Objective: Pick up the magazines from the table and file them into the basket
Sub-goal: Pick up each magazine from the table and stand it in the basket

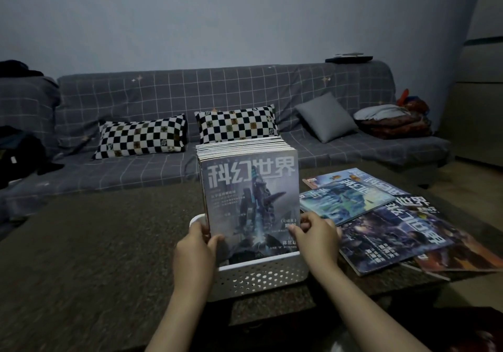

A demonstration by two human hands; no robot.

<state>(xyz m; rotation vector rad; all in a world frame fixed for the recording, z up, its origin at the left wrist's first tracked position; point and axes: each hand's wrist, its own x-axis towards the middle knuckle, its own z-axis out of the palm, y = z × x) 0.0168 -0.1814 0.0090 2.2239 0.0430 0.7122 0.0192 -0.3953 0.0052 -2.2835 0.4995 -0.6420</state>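
Both hands' fingers, left hand [194, 245] and right hand [317, 233], clasp the front magazine's [251, 204] side edges in the basket [261, 275]; bare surface [95, 242] lies leftward.

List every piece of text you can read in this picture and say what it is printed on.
"科幻世界": title on the front magazine standing in the white basket.
"科幻世界": same title, seen upside down, on the magazines lying on the table.
Smaller cover lines on all of them: too blurred to read.
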